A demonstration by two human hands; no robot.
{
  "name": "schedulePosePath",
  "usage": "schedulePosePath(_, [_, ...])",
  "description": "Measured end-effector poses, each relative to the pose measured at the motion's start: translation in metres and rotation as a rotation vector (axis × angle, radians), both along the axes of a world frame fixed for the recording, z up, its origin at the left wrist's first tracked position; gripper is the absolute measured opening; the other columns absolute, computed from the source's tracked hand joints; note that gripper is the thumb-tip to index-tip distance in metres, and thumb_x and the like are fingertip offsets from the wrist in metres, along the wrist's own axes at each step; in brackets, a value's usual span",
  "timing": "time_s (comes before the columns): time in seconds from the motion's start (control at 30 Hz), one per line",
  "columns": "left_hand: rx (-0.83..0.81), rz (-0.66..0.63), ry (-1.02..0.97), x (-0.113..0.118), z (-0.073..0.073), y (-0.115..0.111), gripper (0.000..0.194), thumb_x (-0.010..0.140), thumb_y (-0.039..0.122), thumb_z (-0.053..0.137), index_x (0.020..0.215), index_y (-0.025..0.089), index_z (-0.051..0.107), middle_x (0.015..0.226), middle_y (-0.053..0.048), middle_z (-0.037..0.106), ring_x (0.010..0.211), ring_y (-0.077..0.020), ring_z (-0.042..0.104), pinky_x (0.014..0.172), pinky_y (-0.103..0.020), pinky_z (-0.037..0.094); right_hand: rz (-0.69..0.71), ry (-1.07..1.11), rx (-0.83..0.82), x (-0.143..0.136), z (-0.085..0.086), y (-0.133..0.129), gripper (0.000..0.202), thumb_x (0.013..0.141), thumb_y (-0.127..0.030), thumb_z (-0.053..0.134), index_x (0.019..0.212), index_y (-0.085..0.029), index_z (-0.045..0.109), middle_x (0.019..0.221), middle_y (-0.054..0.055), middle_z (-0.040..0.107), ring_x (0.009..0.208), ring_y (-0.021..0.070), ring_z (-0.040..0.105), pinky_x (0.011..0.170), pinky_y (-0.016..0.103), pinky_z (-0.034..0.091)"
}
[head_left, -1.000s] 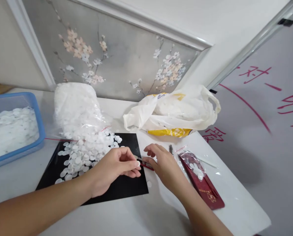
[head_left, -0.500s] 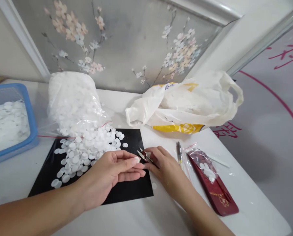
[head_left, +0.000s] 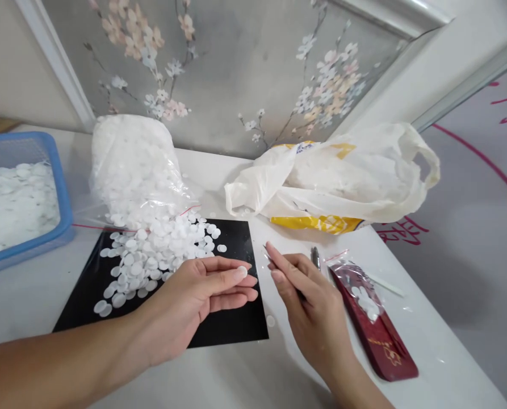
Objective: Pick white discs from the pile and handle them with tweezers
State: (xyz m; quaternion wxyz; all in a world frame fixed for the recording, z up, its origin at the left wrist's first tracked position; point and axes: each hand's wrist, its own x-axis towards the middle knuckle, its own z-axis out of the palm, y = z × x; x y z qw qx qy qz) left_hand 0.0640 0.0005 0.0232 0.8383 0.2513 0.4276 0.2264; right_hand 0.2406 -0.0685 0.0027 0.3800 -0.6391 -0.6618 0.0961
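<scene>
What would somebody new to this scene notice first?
Probably the bright heap of white discs on the black sheet, at the mouth of a stuffed clear bag. Next, the two hands at the centre: the left hand pinches a single disc, and the right hand holds a mostly hidden pointed tool.

Bare forearms, bare wrists, ungloved hands, slim tapering fingers
</scene>
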Motion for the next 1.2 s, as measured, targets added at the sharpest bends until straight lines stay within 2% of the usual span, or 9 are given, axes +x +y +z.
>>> schedulePosePath(0.17, [0.052,-0.024,-0.024,0.001,-0.001,-0.001,0.01,0.081,0.025,0.073,0.083,0.016,0.07,0.087,-0.007,0.077,0.088,-0.0172,0.073,0.085,-0.026,0.058,0.071,0.001,0.045,-0.012,0.0,-0.007,0.041,0.095,-0.014,0.049,0.133,-0.026,0.057,0.083,0.003,0.06,0.067,0.0135,0.06,0.059,0.024,0.051])
schedulePosePath(0.47, [0.172,-0.084,0.011,0.001,0.0,-0.001,0.018,0.082,0.03,0.071,0.093,0.016,0.073,0.094,-0.008,0.078,0.095,-0.0208,0.072,0.088,-0.028,0.057,0.085,-0.015,0.075,-0.016,0.005,-0.01,0.038,0.094,-0.01,0.05,0.127,-0.023,0.062,0.083,0.003,0.063,0.068,0.012,0.062,0.061,0.022,0.053])
schedulePosePath(0.8, [0.2,-0.158,0.03,0.001,0.0,-0.004,0.021,0.083,0.036,0.069,0.094,0.019,0.073,0.094,-0.006,0.078,0.094,-0.0194,0.072,0.082,-0.026,0.056,0.079,-0.021,0.069,-0.019,0.004,-0.01,0.037,0.094,-0.01,0.05,0.127,-0.023,0.062,0.084,0.004,0.065,0.067,0.0114,0.063,0.06,0.021,0.054])
schedulePosePath(1.2, [0.203,-0.158,0.039,0.001,0.003,-0.004,0.022,0.081,0.038,0.072,0.091,0.018,0.072,0.091,-0.005,0.078,0.094,-0.02,0.072,0.083,-0.027,0.055,0.078,-0.038,0.113,-0.018,0.002,-0.01,0.037,0.094,-0.011,0.051,0.126,-0.025,0.063,0.082,0.003,0.066,0.065,0.0107,0.063,0.055,0.019,0.053])
